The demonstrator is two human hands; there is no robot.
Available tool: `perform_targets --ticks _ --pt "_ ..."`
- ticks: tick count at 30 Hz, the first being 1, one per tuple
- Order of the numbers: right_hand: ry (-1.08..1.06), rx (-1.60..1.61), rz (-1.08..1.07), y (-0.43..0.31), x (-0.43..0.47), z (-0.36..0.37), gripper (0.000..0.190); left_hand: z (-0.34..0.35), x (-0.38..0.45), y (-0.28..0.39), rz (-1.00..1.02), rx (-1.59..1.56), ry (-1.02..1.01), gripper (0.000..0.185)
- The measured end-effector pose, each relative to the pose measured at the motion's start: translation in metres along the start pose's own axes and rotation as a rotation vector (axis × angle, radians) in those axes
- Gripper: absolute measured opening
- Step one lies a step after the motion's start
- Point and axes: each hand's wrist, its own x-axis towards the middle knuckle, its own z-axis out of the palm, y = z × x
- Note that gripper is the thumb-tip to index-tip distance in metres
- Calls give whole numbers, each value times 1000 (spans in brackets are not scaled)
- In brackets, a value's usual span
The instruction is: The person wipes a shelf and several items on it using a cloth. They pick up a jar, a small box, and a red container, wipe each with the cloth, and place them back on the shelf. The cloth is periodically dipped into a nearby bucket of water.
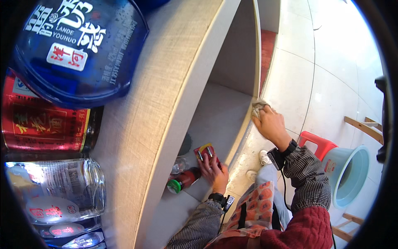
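Observation:
My right hand (270,122) grips a crumpled, greyish cleaning cloth (258,109) against the front edge of a low cabinet shelf (222,104), close to its far corner. Further inside on the left, my left hand (214,171) has its fingers over a red and yellow blister pack (204,150) that seems to contain batteries. Part of the pack is hidden under those fingers. Beside this hand lies a dark bottle with a green cap (174,186). A clear plastic item (179,165) and a dark round object (185,144) sit behind it, partly covered by the counter edge.
Above the shelf, a pale counter top (155,93) carries a blue bottle (84,53), a red-labelled bottle (46,118) and clear glass bottles (59,190). On the tiled floor to the right stand a red plastic stool (314,144), a light-blue bucket (334,174) and wooden furniture legs (363,127).

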Motion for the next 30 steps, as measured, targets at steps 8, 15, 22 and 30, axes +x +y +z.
perform_targets --ticks 8,15,22,30 --pt "221 43 -461 -88 114 83 57 -7 5 5 6 -13 -24 52" --pt "236 177 -553 -106 155 150 38 -8 7 4 24 -62 -45 52" --pt "-326 1269 -22 -65 77 64 41 -5 0 4 -1 -24 -40 52" --pt "270 334 -374 -60 75 52 35 -2 -1 3 3 37 -3 51"
